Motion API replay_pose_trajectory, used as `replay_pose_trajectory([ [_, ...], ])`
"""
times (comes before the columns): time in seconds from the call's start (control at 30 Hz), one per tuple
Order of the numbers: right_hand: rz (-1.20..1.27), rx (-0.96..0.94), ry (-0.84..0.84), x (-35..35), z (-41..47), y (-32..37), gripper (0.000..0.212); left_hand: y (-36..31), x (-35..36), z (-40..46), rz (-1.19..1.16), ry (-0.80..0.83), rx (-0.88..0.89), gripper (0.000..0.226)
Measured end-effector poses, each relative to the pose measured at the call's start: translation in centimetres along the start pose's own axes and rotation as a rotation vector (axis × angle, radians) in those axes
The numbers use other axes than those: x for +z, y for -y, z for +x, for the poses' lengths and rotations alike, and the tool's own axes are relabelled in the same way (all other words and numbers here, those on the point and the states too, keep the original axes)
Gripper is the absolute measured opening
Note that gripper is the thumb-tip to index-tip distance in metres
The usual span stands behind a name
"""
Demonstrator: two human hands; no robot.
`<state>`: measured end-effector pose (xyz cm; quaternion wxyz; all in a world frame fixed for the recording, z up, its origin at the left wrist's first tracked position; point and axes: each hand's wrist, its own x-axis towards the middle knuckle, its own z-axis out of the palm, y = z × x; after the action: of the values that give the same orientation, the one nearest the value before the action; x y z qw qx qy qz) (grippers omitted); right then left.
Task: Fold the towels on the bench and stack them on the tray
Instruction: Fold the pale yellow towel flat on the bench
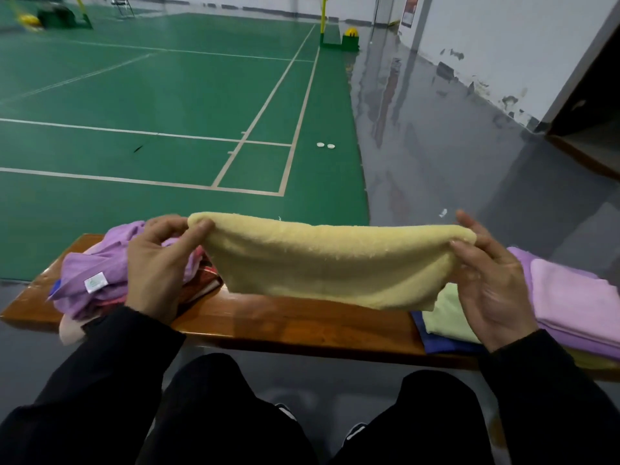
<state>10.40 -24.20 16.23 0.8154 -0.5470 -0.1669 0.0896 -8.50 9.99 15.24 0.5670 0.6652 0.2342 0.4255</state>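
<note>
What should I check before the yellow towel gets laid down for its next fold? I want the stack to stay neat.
1. Both top corners held: ok. The left hand and right hand each pinch a corner of the fluffy yellow terry towel.
2. Towel clear of the wooden bench: ok, it hangs above it.
3. Top edge taut: not ok, it sags slightly in the middle.
4. Free bench space in front: ok, bare wood between the piles.
5. Folded pink and purple towel stack tidy: ok, flat at right.
6. Tray under the stack: cannot tell, hidden.
</note>
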Motion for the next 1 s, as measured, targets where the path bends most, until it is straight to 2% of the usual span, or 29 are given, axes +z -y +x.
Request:
replay_pose_trajectory([
  [0.07,0.085,0.022,0.047,-0.6,-0.8,0.7,0.010,-1.0,-0.5,-0.5,-0.184,0.019,-0.022,0.022],
  [0.13,0.154,0.060,0.097,-0.9,-1.5,1.0,0.011,-1.5,-0.8,-0.7,-0.401,0.103,-0.121,0.020],
  [0.23,0.143,0.114,0.073,-1.3,-1.3,0.4,0.025,-0.9,-0.3,-0.5,-0.391,0.105,-0.195,0.019],
  [0.37,0.138,0.185,-0.010,-1.4,1.1,-2.0,0.038,2.2,1.7,1.0,-0.217,0.012,-0.231,0.014],
  [0.47,0.067,0.292,-0.082,-1.2,3.3,-5.0,0.026,7.2,3.2,3.9,-0.061,0.058,-0.325,0.017],
  [0.53,-0.044,0.411,-0.211,-1.3,4.2,-8.0,0.017,12.0,3.4,5.4,0.199,0.170,-0.412,0.018],
  [0.6,-0.259,0.459,-0.303,-1.9,4.5,-11.1,0.027,16.3,3.1,5.4,0.507,0.260,-0.461,0.028],
  [0.63,-0.412,0.449,-0.296,-2.1,4.4,-12.1,0.037,17.5,2.8,4.8,0.610,0.275,-0.445,0.035],
  [0.67,-0.562,0.425,-0.251,-2.3,4.1,-12.9,0.042,18.1,2.6,4.1,0.682,0.293,-0.423,0.039],
  [0.73,-0.786,0.364,-0.087,-1.7,3.3,-13.5,0.038,18.7,2.4,3.0,0.817,0.356,-0.334,0.042],
  [0.8,-1.011,0.281,0.156,-1.5,2.3,-14.7,0.033,18.8,2.4,2.3,0.926,0.402,-0.215,0.048],
  [0.87,-1.231,0.188,0.409,-1.5,1.5,-16.0,0.036,19.0,2.1,1.4,1.000,0.458,0.006,0.057],
  [0.93,-1.407,0.096,0.602,-1.9,1.4,-17.4,0.047,19.3,1.4,0.3,1.020,0.631,0.266,0.063],
  [1.0,-1.495,0.020,0.703,-2.8,1.6,-18.4,0.056,19.3,0.8,-0.5,1.010,0.832,0.400,0.061],
])
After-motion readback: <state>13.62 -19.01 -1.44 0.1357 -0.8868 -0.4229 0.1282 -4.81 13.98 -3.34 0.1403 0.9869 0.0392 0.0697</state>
